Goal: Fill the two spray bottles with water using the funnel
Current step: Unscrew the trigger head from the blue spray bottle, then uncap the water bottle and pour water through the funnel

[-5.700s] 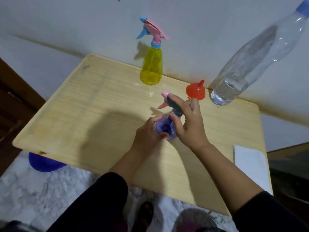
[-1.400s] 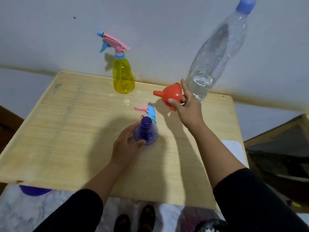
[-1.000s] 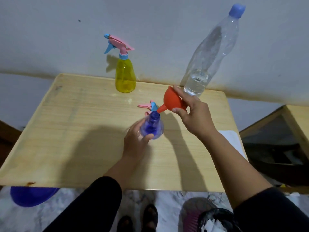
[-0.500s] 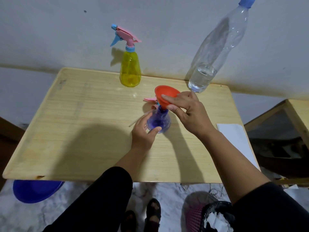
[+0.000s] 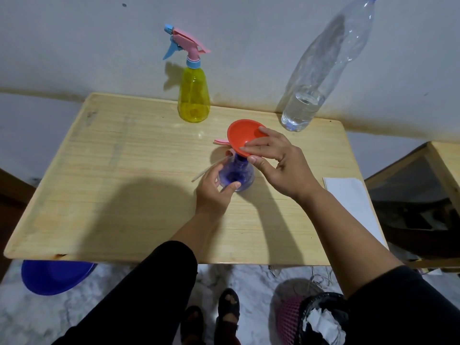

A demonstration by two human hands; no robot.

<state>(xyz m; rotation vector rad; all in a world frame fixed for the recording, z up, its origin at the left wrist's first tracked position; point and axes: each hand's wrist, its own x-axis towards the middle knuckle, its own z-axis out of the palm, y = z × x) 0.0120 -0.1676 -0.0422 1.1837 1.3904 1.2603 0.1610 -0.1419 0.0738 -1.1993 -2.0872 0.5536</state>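
A purple spray bottle point(image 5: 242, 176) stands uncapped in the middle of the wooden table point(image 5: 124, 183). My left hand point(image 5: 213, 189) grips its body. An orange funnel point(image 5: 242, 136) sits upright with its spout in the bottle's neck, and my right hand point(image 5: 278, 161) pinches its rim. The bottle's pink and blue spray head point(image 5: 221, 142) lies on the table just behind, mostly hidden by the funnel. A yellow spray bottle point(image 5: 193, 95) with its spray head on stands at the back by the wall. At the back right stands a tall clear water bottle point(image 5: 323, 68), about a quarter full.
White paper point(image 5: 351, 202) lies at the table's right edge. A wall runs right behind the table. On the floor are a blue bowl point(image 5: 53, 278) under the left corner, a pink bin point(image 5: 293, 314) and my feet. A wooden frame point(image 5: 423, 195) stands to the right.
My right hand picked the funnel up from the table's back, turned it spout down and set it into the purple bottle's neck. The spray head, unscrewed earlier, now lies behind the bottle.
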